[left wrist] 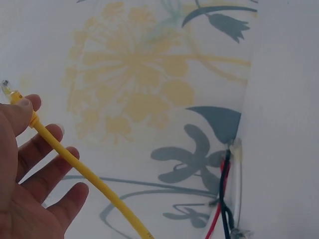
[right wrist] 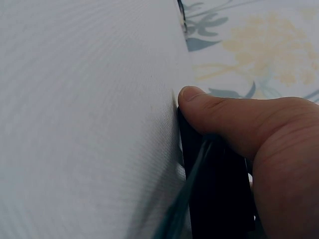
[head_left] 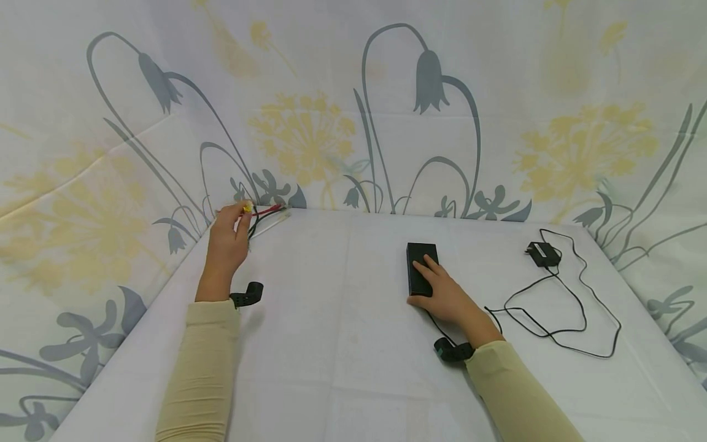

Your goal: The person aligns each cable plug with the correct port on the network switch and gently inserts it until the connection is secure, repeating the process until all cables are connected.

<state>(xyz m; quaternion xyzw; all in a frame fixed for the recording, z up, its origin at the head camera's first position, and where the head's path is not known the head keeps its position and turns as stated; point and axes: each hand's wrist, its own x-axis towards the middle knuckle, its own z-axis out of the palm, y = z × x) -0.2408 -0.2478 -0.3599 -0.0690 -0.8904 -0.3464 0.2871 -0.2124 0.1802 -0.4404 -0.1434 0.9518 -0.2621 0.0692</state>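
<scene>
My left hand (head_left: 227, 236) is raised at the far left corner of the table and pinches a yellow network cable (left wrist: 92, 177) between thumb and forefinger, just behind its clear plug (left wrist: 6, 85). The other fingers are spread behind the cable. Toward the middle right, my right hand (head_left: 446, 294) rests on a flat black box (head_left: 415, 276), fingers spread over its top and thumb at its near left corner. A thin dark cable (right wrist: 187, 199) runs from the box's near end toward the right wrist. Part of the box is hidden under the hand.
Red, black and white cables (head_left: 269, 212) lie at the far left corner, beyond the left hand. A black power adapter (head_left: 544, 254) with a long looped cord (head_left: 584, 319) lies on the right. Patterned cloth (head_left: 309, 135) rises behind the white table (head_left: 331, 344).
</scene>
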